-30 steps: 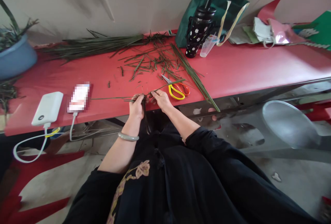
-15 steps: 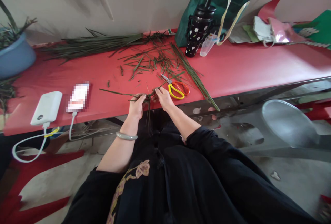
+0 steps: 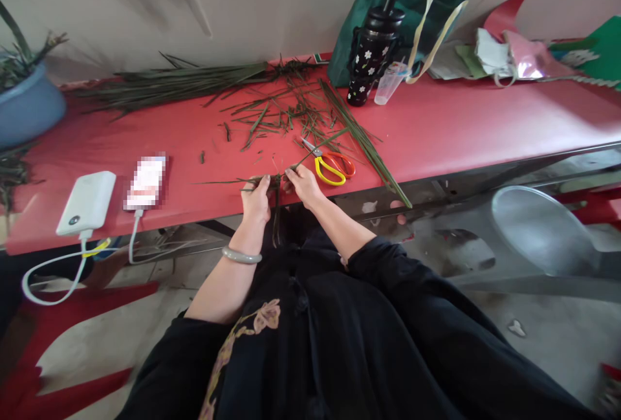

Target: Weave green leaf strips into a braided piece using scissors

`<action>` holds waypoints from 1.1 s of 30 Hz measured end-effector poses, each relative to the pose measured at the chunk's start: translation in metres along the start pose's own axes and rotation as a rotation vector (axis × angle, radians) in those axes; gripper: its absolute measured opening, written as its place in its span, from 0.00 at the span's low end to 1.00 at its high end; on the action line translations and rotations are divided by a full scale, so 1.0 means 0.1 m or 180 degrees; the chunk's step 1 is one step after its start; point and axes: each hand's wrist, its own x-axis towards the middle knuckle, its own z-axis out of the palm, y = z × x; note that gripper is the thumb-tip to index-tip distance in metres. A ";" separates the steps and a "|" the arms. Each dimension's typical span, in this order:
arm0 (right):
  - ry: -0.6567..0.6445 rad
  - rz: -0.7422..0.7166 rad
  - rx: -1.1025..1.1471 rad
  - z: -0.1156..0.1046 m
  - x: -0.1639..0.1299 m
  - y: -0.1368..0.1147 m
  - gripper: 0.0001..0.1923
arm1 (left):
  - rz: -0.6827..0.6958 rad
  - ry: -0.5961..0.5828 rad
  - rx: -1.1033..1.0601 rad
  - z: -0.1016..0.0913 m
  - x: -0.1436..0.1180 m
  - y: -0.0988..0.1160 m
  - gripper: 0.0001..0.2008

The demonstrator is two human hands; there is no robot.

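Green leaf strips are pinched shut between your left hand and right hand at the near worktop edge; judged risk: uneven pull slips the crossing, or loose ends snag the scissors just right.

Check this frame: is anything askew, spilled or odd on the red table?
Cut green leaf scraps lie scattered over the red table behind the yellow-and-orange scissors. A long leaf bundle overhangs the front edge. Both hands, left hand and right hand, pinch crossed leaf strips.
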 end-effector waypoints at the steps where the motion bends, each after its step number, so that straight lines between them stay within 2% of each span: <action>1: -0.0007 0.0012 -0.0009 0.00 0.00 0.00 0.05 | -0.0004 0.0017 -0.0027 0.00 0.00 0.00 0.14; 6: 0.0087 0.0091 0.0024 0.02 -0.01 -0.02 0.06 | 0.0037 0.0072 -0.0068 0.00 0.02 -0.01 0.14; 10: 0.0019 0.0114 0.0014 0.00 0.01 -0.01 0.06 | -0.0019 -0.0036 -0.0017 -0.02 0.00 0.01 0.14; 14: -0.0136 -0.0091 -0.0162 -0.04 0.03 0.02 0.07 | -0.0140 -0.0390 0.0240 -0.02 0.00 0.04 0.13; 19: -0.0220 -0.0183 -0.0327 -0.05 0.01 0.01 0.08 | 0.0033 -0.0954 0.0674 -0.03 0.05 0.00 0.11; 26: -0.0020 -0.0103 -0.0423 -0.03 0.03 0.01 0.08 | 0.0125 -0.0885 0.0721 -0.03 0.02 0.01 0.07; 31: 0.0057 -0.0112 -0.0593 -0.02 0.05 0.01 0.09 | -0.0167 -0.1176 0.0555 -0.02 0.00 0.08 0.09; 33: 0.0018 -0.0142 -0.0619 -0.02 0.04 0.00 0.09 | -0.0350 -0.1088 0.0431 -0.02 0.01 0.09 0.10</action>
